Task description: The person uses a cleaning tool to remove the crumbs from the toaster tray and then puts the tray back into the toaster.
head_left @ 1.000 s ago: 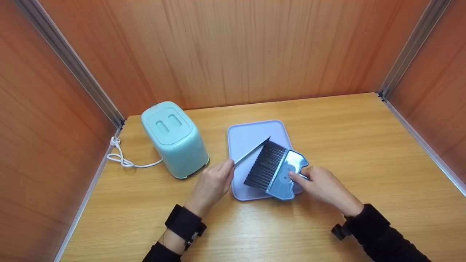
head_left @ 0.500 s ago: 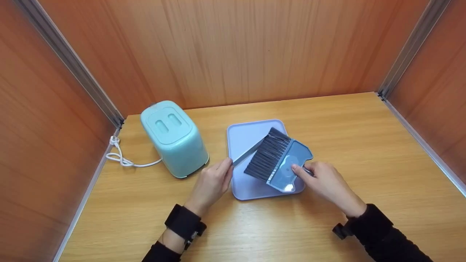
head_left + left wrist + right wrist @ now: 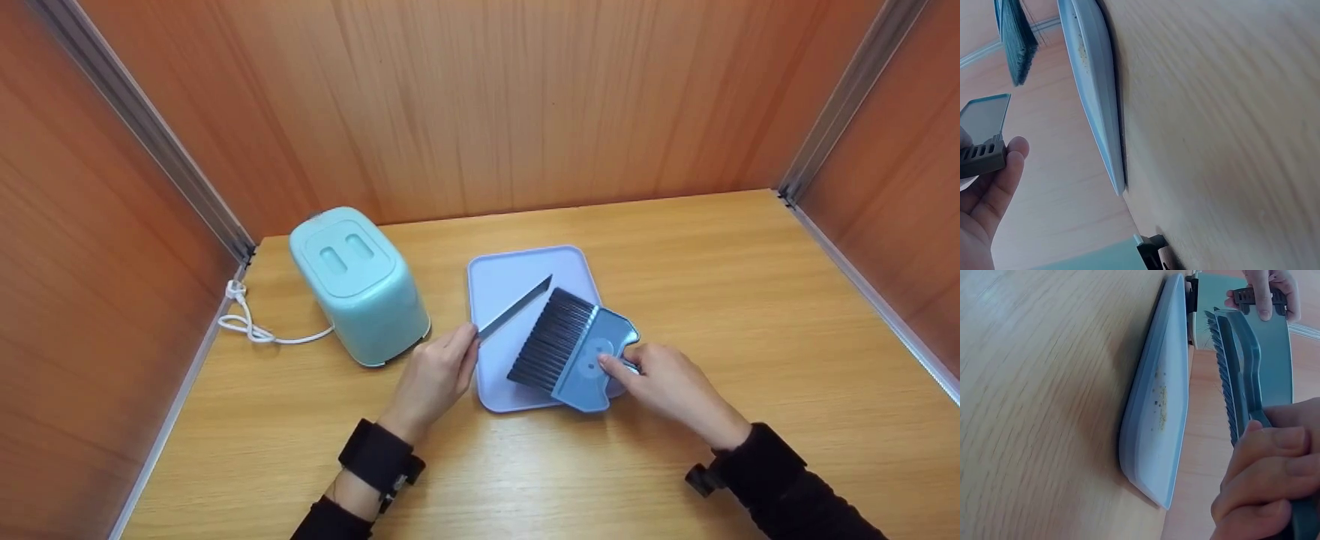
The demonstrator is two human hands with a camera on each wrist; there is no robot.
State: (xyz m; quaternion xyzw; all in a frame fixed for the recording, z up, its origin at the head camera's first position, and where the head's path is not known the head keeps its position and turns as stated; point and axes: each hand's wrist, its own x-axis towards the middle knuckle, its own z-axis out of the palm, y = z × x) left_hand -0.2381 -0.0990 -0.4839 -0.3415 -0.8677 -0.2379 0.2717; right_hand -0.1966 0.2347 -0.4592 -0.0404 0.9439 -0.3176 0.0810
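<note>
My left hand [image 3: 435,375] pinches a toaster crumb tray [image 3: 516,308] by its dark slotted end. The thin metal sheet stands tilted on edge above a lilac serving tray [image 3: 499,394]. My right hand [image 3: 667,382] grips a blue hand brush [image 3: 589,367] by its handle, thumb on the back of the head. Its dark bristles [image 3: 553,339] point toward the crumb tray, with a gap between them in the head view. Both tools hang over the serving tray. Small brown crumbs [image 3: 1161,405] lie scattered on it, clearest in the right wrist view.
A mint-green toaster [image 3: 375,300] stands to the left of the serving tray. Its white cord [image 3: 262,334] and plug lie on the table near the left wall. Wooden panels [image 3: 525,105] enclose the back and both sides.
The brush swung up and right, its bristles overlapping the crumb tray half a second ago, then came back down, clear of it. The left hand and crumb tray have barely shifted.
</note>
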